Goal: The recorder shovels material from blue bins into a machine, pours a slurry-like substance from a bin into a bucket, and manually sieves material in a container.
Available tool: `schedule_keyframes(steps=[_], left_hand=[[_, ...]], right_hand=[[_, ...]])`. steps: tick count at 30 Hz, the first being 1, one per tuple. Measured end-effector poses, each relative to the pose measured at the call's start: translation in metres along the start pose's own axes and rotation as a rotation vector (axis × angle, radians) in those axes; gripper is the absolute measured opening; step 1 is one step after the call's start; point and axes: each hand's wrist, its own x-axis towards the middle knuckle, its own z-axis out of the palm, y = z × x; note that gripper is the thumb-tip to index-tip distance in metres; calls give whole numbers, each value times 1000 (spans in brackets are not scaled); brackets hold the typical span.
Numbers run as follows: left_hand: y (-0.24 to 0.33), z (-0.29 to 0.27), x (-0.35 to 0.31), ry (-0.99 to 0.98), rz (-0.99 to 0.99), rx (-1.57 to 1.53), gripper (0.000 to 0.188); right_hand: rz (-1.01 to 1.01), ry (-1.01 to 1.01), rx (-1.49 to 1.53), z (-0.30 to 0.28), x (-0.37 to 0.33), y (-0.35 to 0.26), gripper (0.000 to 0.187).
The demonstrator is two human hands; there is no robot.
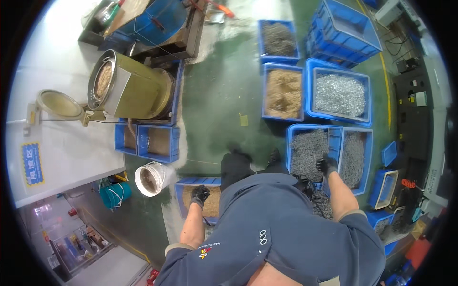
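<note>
My left hand [199,195], in a black glove, hangs above a blue bin [179,198] of tan granules [211,206]. Its fingers are loosely bent and somewhat apart, with nothing visible in them. On the other side my right hand [326,164], also black-gloved, is over the divide between two blue bins of small grey metal pieces [307,152]. The right fingers are spread a little and hold nothing that I can see. Whether either hand touches the contents below cannot be told. My torso hides part of the bins beside me.
An olive drum-shaped machine [138,93] stands left, with its round lid [61,104] swung aside. Near it are two small blue bins [157,143] and a white bucket [151,180]. Ahead right are blue bins of brown material [284,90] and shiny metal pieces [339,95], and stacked crates [341,31].
</note>
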Motion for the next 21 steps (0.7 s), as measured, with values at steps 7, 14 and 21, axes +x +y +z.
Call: schedule_keyframes(steps=[7, 14, 21], left_hand=[[23, -36, 35, 123, -238, -348, 17], [166, -43, 161, -99, 450, -25, 9], [347, -1, 163, -181, 137, -306, 17]], right_hand=[[-268, 259, -991, 158, 49, -21, 40], [-1173, 324, -2074, 268, 153, -68, 36], [-692, 39, -2114, 523, 84, -162, 25]])
